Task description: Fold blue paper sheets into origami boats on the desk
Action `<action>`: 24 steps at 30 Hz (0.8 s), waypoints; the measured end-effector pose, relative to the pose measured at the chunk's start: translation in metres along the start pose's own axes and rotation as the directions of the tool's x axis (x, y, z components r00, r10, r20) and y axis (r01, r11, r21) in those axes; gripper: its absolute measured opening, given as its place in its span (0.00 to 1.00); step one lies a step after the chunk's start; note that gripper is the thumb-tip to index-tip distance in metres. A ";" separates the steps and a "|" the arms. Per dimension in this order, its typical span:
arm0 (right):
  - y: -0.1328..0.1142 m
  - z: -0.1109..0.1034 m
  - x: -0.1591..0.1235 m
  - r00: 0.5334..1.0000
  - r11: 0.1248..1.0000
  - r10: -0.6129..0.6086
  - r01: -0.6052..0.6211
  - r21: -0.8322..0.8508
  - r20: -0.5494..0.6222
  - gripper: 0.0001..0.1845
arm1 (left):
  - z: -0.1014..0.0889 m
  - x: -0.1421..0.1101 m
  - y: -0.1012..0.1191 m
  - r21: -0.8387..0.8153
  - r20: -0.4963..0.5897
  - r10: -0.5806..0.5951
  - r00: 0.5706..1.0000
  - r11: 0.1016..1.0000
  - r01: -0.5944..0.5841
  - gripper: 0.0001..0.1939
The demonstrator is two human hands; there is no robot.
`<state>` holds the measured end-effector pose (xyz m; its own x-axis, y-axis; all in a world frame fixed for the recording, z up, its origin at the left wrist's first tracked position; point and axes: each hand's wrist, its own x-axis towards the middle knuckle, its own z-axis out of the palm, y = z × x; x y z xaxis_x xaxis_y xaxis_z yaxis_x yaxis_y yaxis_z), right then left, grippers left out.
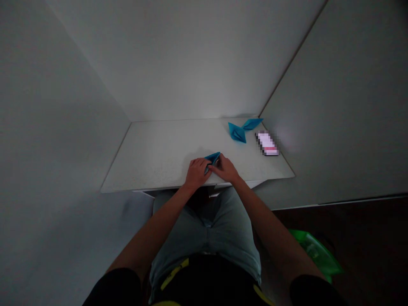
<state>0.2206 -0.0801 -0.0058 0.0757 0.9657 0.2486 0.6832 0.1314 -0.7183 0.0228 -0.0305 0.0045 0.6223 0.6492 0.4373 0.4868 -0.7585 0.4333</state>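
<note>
Near the front edge of the white tabletop (153,153), a blue folded paper boat (213,157) is between my two hands. My left hand (196,172) closes on its left side, fingers bent over the paper. From the right, my right hand (225,168) pinches the other side, with thumb and fingertips at the paper. Both hands partly cover the folds, so the lower part of the boat is hidden.
Toward the back right lie two more blue paper boats, a nearer one (237,132) and a farther one (252,123). A lit phone (267,143) rests by the right wall. White walls enclose the table on three sides. A green plastic bag (315,250) is on the dark floor at right.
</note>
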 end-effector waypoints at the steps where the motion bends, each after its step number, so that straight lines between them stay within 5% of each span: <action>1: 0.001 0.000 0.000 1.000 1.000 0.001 -0.001 0.012 -0.009 0.29 | 0.001 0.000 0.002 0.000 0.006 0.034 0.999 0.999 -0.034 0.10; 7: 0.007 -0.001 0.001 0.997 0.998 -0.057 0.056 0.021 0.052 0.32 | 0.002 -0.007 0.000 -0.017 -0.069 0.105 0.992 0.994 -0.106 0.15; 13: -0.003 0.004 0.006 0.996 0.992 -0.017 0.027 -0.119 0.082 0.20 | 0.003 -0.006 -0.004 -0.186 -0.096 -0.045 0.994 0.982 0.026 0.21; 18: -0.020 0.013 0.006 0.998 0.984 0.047 -0.039 -0.172 0.042 0.26 | 0.002 -0.001 -0.005 -0.281 -0.029 -0.159 0.987 0.949 0.145 0.30; 24: -0.022 0.016 0.004 0.997 0.993 0.079 -0.078 0.085 -0.009 0.30 | 0.003 0.003 -0.016 -0.381 -0.086 -0.353 0.932 0.876 0.297 0.25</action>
<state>0.1942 -0.0758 0.0011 0.1356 0.9710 0.1970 0.6113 0.0745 -0.7879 0.0188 -0.0163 -0.0040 0.3553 0.8775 0.3222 0.3776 -0.4500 0.8092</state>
